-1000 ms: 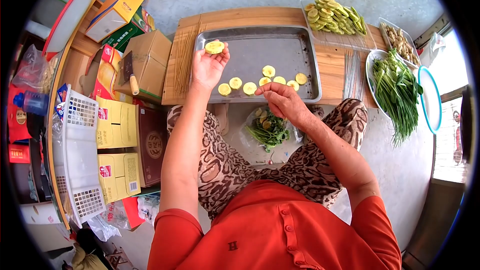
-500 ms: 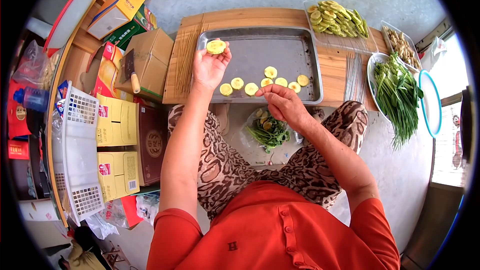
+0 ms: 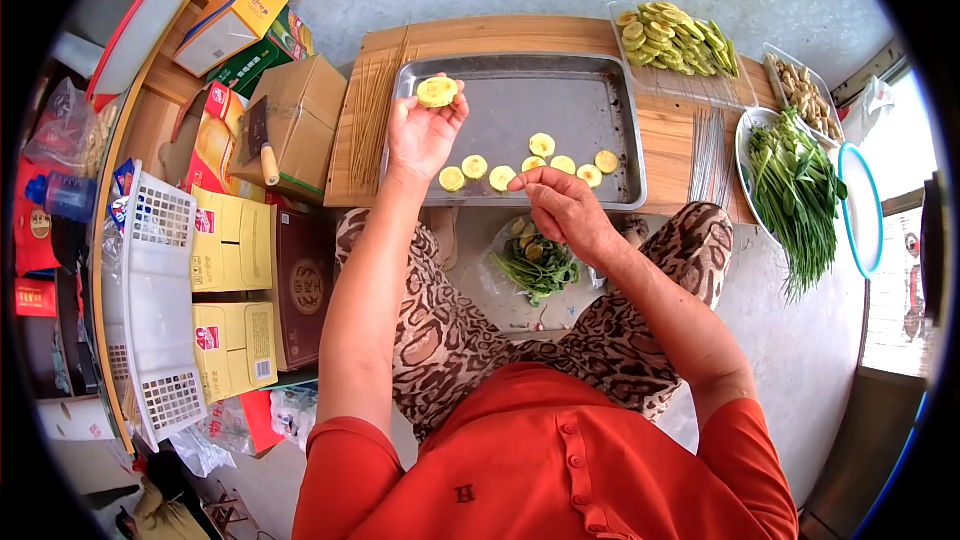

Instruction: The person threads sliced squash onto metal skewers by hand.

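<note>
My left hand (image 3: 425, 130) is raised over the left side of a metal tray (image 3: 570, 75), its fingers closed around a few round yellow zucchini slices (image 3: 437, 92) that look stacked. Several more zucchini slices (image 3: 542, 144) lie flat along the near part of the tray. Over the tray's near edge, my right hand (image 3: 568, 208) is closed with thumb and forefinger pinched together. Its fingertips come close to one slice (image 3: 502, 178) and partly cover another. Whatever the pinch holds, if anything, is too small to make out.
Wooden skewers (image 3: 375, 110) lie left of the tray, metal skewers (image 3: 709, 155) right of it. A clear container holds a heap of zucchini slices (image 3: 675, 38). Leafy greens (image 3: 795, 170) fill a white bowl. A bag of greens (image 3: 537, 265) sits below the table. Boxes and a cleaver (image 3: 262, 140) stand left.
My left hand has shifted very slightly right with the slices, which are tilted a little differently. My right hand has barely moved. The slices in the tray lie as before.
</note>
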### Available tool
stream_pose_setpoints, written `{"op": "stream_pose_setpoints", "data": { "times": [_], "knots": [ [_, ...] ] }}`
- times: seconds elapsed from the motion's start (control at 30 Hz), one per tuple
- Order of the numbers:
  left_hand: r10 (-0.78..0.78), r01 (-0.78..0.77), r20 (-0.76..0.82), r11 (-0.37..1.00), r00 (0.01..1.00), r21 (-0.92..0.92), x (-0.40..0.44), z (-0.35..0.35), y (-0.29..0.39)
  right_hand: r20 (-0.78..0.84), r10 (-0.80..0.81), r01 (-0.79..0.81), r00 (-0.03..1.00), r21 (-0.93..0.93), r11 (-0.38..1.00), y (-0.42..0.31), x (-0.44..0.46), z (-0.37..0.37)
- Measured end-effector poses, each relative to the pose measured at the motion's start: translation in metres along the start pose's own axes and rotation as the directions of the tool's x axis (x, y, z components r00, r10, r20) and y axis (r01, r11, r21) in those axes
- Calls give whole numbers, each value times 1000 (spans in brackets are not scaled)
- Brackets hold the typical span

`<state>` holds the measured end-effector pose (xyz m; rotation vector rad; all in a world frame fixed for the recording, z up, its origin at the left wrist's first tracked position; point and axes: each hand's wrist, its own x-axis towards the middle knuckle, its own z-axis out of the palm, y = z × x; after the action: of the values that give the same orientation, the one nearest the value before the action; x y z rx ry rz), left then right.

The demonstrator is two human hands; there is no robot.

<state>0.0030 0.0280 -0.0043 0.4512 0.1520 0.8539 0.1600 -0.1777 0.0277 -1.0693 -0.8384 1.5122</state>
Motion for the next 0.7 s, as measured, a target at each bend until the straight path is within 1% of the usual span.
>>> {"op": "stream_pose_setpoints", "data": {
  "times": [0.07,0.13,0.27,0.33,0.47,0.6,0.7],
  "knots": [
    [-11,11,9,1000,1000,10,2,-3,-2,1,-2,2,1000,3,1000,0,0,0],
    [-39,38,59,999,997,6,5,-9,-3,-1,-2,2,1000,5,1000,0,2,1],
    [-35,36,59,999,998,-16,4,-1,-5,-6,-35,35,999,15,999,0,4,3],
    [-39,38,8,997,999,62,-3,11,-9,-6,-43,43,999,5,999,0,5,3],
    [-91,88,34,993,995,72,-5,15,-17,-30,-42,43,999,9,999,0,11,4],
    [-38,39,-12,996,999,75,-2,16,-17,-67,-34,34,997,3,999,-6,13,8],
    [5,-3,-35,999,999,52,2,14,-16,-51,-28,29,998,6,1000,-4,15,9]
  ]
}}
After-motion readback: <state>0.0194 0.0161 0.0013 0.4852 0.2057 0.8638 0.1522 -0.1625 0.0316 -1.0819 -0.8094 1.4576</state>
